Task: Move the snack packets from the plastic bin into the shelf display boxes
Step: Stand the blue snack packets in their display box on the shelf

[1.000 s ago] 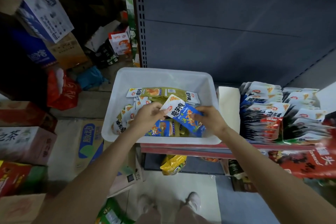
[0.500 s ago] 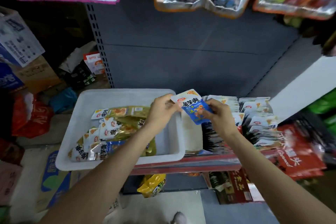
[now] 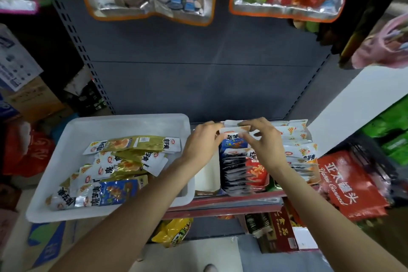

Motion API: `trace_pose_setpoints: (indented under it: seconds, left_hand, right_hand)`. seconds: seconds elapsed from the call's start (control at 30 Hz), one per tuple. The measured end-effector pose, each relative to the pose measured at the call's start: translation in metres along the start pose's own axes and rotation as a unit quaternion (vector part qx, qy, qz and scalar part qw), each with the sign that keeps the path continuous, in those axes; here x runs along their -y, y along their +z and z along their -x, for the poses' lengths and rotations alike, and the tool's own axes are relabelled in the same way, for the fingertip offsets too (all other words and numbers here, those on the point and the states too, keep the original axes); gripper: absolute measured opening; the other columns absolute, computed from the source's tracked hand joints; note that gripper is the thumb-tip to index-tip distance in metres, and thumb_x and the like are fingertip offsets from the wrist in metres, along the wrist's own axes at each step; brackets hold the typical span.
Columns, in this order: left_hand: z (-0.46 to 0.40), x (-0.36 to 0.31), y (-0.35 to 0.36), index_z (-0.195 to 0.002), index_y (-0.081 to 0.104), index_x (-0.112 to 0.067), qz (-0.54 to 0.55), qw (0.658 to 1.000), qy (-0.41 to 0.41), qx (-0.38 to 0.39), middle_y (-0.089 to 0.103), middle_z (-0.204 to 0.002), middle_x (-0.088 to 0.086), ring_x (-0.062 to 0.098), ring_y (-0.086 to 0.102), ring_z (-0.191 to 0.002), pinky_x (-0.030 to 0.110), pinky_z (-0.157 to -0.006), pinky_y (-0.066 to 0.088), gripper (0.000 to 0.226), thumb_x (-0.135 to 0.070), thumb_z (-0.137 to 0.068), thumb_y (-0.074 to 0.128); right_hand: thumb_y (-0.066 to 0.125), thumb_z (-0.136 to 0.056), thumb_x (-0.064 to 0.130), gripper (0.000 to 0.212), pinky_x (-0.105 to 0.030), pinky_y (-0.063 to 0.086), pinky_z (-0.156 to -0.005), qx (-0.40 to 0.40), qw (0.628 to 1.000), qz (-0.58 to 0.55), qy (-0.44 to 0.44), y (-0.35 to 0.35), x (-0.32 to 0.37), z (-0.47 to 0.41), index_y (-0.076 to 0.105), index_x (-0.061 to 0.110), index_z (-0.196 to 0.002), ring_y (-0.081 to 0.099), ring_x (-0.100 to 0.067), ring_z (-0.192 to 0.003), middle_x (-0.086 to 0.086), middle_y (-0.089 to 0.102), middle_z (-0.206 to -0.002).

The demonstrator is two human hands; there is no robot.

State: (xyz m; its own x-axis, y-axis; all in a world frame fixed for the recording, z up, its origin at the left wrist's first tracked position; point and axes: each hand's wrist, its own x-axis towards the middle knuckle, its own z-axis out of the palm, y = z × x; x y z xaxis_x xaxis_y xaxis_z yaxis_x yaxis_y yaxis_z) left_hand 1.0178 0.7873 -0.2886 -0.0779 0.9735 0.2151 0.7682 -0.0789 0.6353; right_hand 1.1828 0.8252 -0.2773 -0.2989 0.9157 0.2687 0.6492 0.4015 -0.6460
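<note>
Stocking a shop shelf, white plastic bin (image 3: pixel 66 139) of snack packets (image 3: pixel 114 168) at the shelf's left edge, left hand (image 3: pixel 202 141) and right hand (image 3: pixel 263 141) together pinching a blue packet (image 3: pixel 233 142) over the display box (image 3: pixel 240 172) just right of the bin, red pouch (image 3: pixel 351 183) at the right edge

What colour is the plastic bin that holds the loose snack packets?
White. The plastic bin shows plainly in the head view.

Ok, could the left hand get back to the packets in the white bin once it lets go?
Probably yes. The left hand holds a blue packet with the right hand, just right of the bin. The bin is open-topped and its packets lie uncovered.
</note>
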Motion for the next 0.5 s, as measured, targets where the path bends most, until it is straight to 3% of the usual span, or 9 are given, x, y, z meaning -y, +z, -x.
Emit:
trace_pose_setpoints:
  seconds: [0.13,0.27,0.5]
  left_hand:
    - [0.0,-0.005,-0.002,-0.096,0.064,-0.014,0.051,0.996,0.033,-0.063,0.062,-0.091,-0.001,0.013,0.06,-0.08,0.036,-0.072,0.052,0.009,-0.014,-0.086,0.065]
    - [-0.001,-0.004,0.002,-0.088,0.068,-0.013,0.009,0.999,0.032,-0.037,0.064,-0.085,-0.001,0.017,0.059,-0.08,0.04,-0.07,0.051,0.004,-0.012,-0.086,0.065]
    - [-0.006,-0.009,0.004,-0.094,0.067,-0.018,-0.082,0.996,0.018,-0.001,0.066,-0.093,-0.002,0.018,0.052,-0.09,0.032,-0.076,0.044,0.008,-0.021,-0.09,0.062]
  right_hand:
    - [0.065,-0.087,0.015,0.009,-0.028,0.042,-0.069,0.005,0.999,0.041,-0.02,0.001,-0.008,-0.004,0.07,0.009,-0.092,0.054,-0.018,-0.084,0.002,0.057,-0.085]
    - [0.069,-0.084,0.011,0.006,-0.029,0.042,-0.069,0.008,0.996,0.091,-0.018,0.009,-0.015,-0.009,0.072,0.008,-0.088,0.054,-0.023,-0.092,-0.006,0.059,-0.095]
    - [0.06,-0.087,0.01,0.012,-0.026,0.035,-0.062,0.051,0.985,0.163,-0.021,0.015,-0.013,-0.009,0.065,0.01,-0.098,0.052,-0.024,-0.096,-0.007,0.057,-0.096]
